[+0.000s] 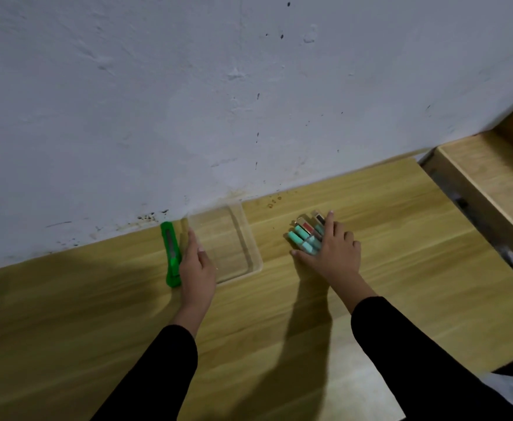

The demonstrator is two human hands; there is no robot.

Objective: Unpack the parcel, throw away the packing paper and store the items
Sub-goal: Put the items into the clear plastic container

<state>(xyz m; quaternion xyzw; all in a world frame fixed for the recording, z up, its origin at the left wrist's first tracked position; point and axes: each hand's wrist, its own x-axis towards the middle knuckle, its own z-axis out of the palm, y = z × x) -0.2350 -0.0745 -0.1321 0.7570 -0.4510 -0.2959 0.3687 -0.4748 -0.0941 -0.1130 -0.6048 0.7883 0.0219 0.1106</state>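
A clear plastic tray [250, 238] lies empty on the wooden table against the wall. My left hand [196, 270] rests on its left rim, fingers extended, touching the tray. To the right, several small cosmetic tubes [305, 238], some mint green and some with gold and dark caps, lie bunched together on the table. My right hand [332, 253] lies flat over their right side, fingers spread across them. No parcel or packing paper is in view.
A green utility knife [170, 253] lies just left of my left hand, near the wall. The wooden table [416, 238] ends at the right, where a second wooden surface [492, 177] stands across a gap. The white wall rises directly behind.
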